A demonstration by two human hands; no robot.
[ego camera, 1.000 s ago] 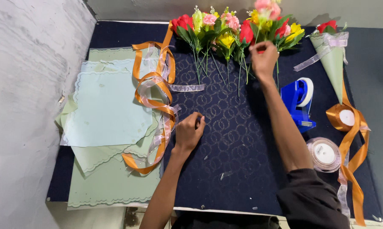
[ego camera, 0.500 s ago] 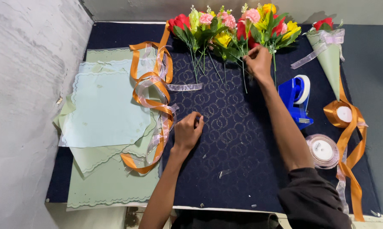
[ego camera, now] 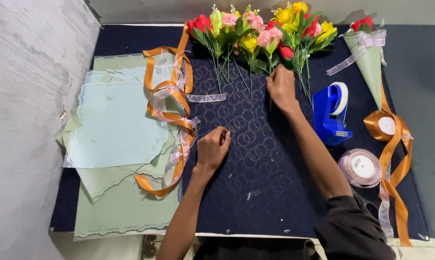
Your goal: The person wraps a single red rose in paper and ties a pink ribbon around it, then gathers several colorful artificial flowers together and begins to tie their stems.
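My right hand (ego camera: pixel 281 86) reaches to the far side of the dark blue mat (ego camera: pixel 256 183) and closes on the green stem of a pink artificial flower (ego camera: pixel 269 37). That flower belongs to a row of red, pink and yellow artificial flowers (ego camera: pixel 256 29) lying along the back edge. My left hand (ego camera: pixel 212 149) rests on the mat with its fingers curled, holding nothing that I can see. It sits just right of a tangle of orange and sheer pink ribbon (ego camera: pixel 172 103).
A stack of pale green scalloped paper sheets (ego camera: pixel 116 139) lies at the left. A blue tape dispenser (ego camera: pixel 330 113), a finished paper cone with a red flower (ego camera: pixel 369 53), an orange ribbon spool (ego camera: pixel 386 125) and a sheer ribbon spool (ego camera: pixel 361 166) are at the right. A grey wall borders the left.
My right hand has moved left along the flower row, from the yellow and red flowers to the pink flower's stem. The left hand has stayed in place.
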